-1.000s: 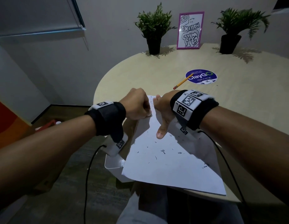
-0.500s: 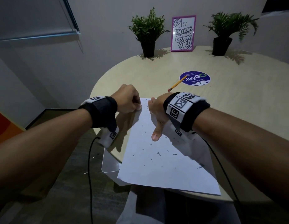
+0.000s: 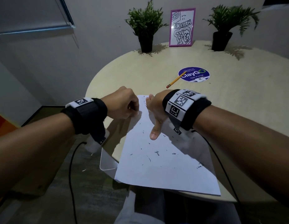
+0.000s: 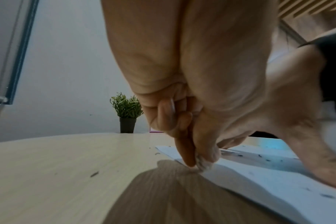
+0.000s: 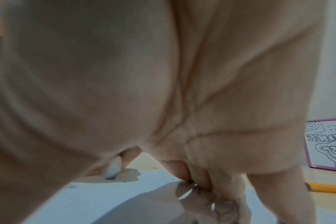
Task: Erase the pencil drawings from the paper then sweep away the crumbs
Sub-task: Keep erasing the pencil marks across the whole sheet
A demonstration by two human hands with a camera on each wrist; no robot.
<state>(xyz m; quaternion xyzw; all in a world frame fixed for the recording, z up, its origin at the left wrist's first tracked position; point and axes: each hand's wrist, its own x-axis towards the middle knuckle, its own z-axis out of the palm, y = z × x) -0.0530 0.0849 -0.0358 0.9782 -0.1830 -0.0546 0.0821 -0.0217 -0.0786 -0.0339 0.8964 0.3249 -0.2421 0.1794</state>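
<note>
A white sheet of paper (image 3: 164, 165) lies at the near edge of the round table, with several dark eraser crumbs (image 3: 156, 153) scattered over it. My left hand (image 3: 137, 112) is curled and pinches a small white eraser (image 4: 203, 164) down at the paper's upper left edge. The same eraser (image 5: 112, 169) shows in the right wrist view. My right hand (image 3: 154, 109) rests on the upper part of the paper, fingertips (image 5: 201, 181) pressing down and thumb (image 3: 155, 135) stretched toward me. Any pencil marks under the hands are hidden.
A yellow pencil (image 3: 174, 81) lies beyond the hands beside a round purple sticker (image 3: 193, 74). Two potted plants (image 3: 146, 28) (image 3: 224, 26) and a pink-framed drawing (image 3: 181, 27) stand at the back. A clear tray (image 3: 106, 162) juts out below the table's (image 3: 237, 118) near left edge.
The head view has tilted slightly. My left hand with the eraser has slid a little left to the paper's edge. The right hand stays pressed on the sheet.
</note>
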